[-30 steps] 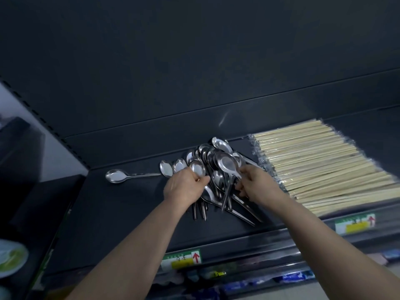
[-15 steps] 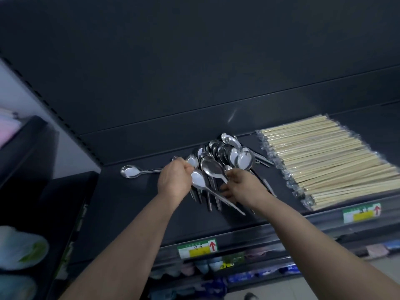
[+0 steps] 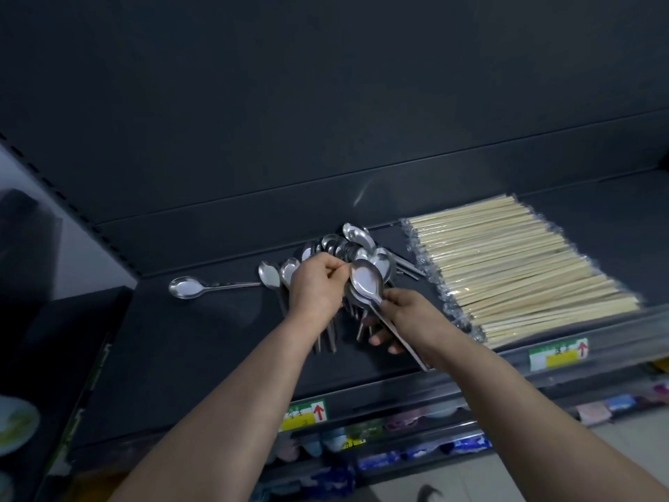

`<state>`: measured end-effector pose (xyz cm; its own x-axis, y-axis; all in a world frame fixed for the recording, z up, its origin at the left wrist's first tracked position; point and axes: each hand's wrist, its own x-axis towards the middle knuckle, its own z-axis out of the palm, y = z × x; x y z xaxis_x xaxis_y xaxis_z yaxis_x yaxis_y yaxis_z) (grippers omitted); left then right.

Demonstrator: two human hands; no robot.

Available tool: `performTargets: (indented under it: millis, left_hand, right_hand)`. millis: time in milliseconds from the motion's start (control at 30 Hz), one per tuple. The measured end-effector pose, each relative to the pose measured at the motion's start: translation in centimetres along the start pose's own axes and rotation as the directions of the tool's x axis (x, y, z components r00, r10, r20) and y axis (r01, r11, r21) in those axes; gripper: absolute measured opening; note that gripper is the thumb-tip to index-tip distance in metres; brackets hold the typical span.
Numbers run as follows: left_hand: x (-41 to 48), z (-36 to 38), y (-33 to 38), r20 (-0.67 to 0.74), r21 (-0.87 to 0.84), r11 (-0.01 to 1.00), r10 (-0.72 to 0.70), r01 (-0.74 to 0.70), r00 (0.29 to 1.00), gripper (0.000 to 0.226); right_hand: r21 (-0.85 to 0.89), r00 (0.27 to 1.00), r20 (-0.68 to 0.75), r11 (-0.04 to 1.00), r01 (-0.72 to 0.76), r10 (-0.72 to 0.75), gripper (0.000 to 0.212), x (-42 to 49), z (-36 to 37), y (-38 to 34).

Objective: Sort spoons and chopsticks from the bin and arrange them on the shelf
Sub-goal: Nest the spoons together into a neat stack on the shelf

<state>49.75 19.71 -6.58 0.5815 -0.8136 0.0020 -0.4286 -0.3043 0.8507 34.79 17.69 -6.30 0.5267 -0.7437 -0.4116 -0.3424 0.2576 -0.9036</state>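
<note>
Pinching the flat handle of a shiny steel spoon (image 3: 367,282), the right hand (image 3: 409,317) holds it over the heap of steel spoons (image 3: 347,244) on the dark shelf (image 3: 188,342). Bowl points away, just beside the left hand (image 3: 316,284) (the nearer to it); handle runs back toward the person. Left fingers (image 3: 335,268) curl over the heap; what they grip, I cannot tell.

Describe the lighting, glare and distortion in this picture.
Head view: dim, with the dark grey metal shelf swallowing detail; glare whitens the bowl of the shiny steel spoon that the right hand grips, and glints on the plastic-wrapped pale wooden chopsticks; the wide lens bows the shelf's edges, and the coloured packets below look soft.
</note>
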Motion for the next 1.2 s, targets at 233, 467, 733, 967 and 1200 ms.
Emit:
performTargets:
  millis: [233,467,733,967,1200]
  left_hand:
    - [1.9,3.7,2.4,0.048,0.243,0.970,-0.029,0.017,0.998,0.012]
    - [4.1,6.3,3.5,0.081,0.592,0.799,0.075,-0.109,0.994,0.037]
    - [4.8,7.0,3.1,0.039,0.631,0.775,0.029,-0.047,0.999,0.014]
    - [4.7,4.6,3.2,0.001,0.071,0.991,-0.115,0.115,0.993,0.015]
    - [3.3,4.4,3.7,-0.033,-0.093,0.985,-0.147,0.144,0.989,0.020]
  right_hand:
    - [0.015,0.982,-0.181,0.999,0.050,-0.046,0.017,1.0,-4.8,0.7]
    - [0.004,0.982,-0.190,1.000,0.001,0.000,0.019,3.0,-7.8,0.6]
    - [0.059,0.986,-0.166,0.998,-0.005,0.015,0.025,4.5,-9.1,0.3]
    - [0.113,0.996,-0.093,0.994,0.000,0.010,0.031,5.0,-7.3,-0.9]
    - [0.263,0.999,0.046,0.964,-0.025,0.013,0.019,3.9,-4.7,-1.8]
